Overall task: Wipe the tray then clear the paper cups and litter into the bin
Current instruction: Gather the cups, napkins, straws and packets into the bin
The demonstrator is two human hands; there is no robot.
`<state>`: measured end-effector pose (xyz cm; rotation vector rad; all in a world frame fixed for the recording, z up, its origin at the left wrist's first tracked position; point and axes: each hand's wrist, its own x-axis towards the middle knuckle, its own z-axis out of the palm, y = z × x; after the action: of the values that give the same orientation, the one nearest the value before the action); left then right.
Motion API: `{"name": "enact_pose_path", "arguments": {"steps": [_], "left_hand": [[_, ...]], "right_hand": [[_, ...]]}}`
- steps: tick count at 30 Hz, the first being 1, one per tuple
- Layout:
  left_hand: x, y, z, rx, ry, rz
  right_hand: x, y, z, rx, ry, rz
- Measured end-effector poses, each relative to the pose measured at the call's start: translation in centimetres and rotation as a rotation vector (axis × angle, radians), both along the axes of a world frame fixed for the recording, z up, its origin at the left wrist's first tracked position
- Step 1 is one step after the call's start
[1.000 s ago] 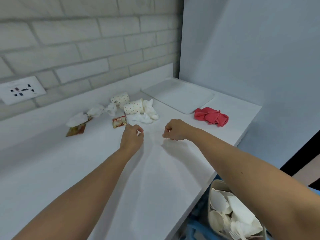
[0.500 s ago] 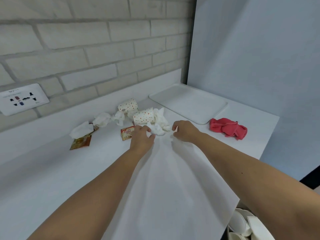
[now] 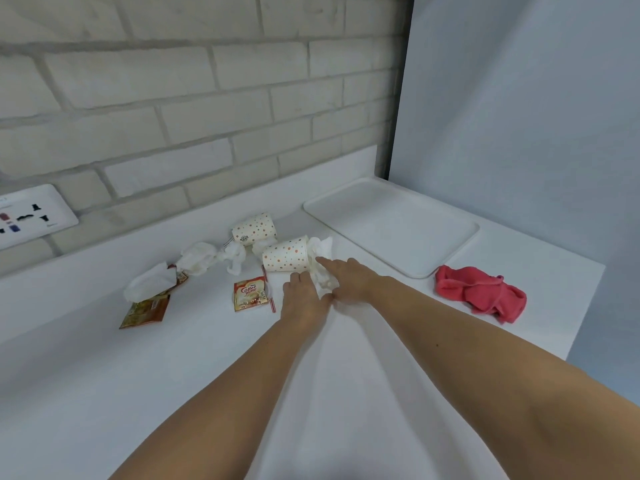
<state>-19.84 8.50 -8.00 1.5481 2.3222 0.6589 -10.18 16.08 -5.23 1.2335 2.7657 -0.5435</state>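
Observation:
Two dotted paper cups lie on their sides on the white counter, the near cup and the far cup. A crumpled white tissue lies at the near cup's mouth. My left hand and my right hand press in on this tissue from both sides, thumbs meeting below it. The left fingers also touch the near cup. More tissues, a Coffee mate sachet and a brown sachet lie to the left. The white tray sits bare at the back right. The bin is out of view.
A red cloth lies bunched near the counter's right edge, in front of the tray. A brick wall with a socket plate runs behind the counter, and a grey panel closes the right side.
Both hands have moved forward from the middle of the counter to the tissue beside the near cup and closed in on it. The view has tilted up, so the bin has dropped out of sight.

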Motion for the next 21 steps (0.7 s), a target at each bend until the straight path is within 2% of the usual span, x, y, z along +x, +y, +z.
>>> {"name": "enact_pose_path", "arguments": {"steps": [4, 11, 14, 17, 21], "left_hand": [[0.1, 0.0, -0.2, -0.037, 0.067, -0.002], [0.3, -1.8, -0.6, -0.031, 0.269, -0.084], [0.9, -3.0, -0.4, -0.042, 0.318, -0.11], [1.4, -4.2, -0.4, -0.071, 0.269, -0.104], [2.1, -5.5, -0.2, -0.07, 0.115, -0.075]], "right_hand": [[0.1, 0.4, -0.5, 0.122, -0.123, 0.015], [1.3, -0.8, -1.3, 0.285, -0.135, -0.08], [2.3, -2.1, -2.2, 0.28, -0.088, -0.141], [3.2, -3.7, -2.5, 0.232, 0.01, -0.155], [5.1, -6.0, -2.7, 0.129, 0.129, -0.229]]}}
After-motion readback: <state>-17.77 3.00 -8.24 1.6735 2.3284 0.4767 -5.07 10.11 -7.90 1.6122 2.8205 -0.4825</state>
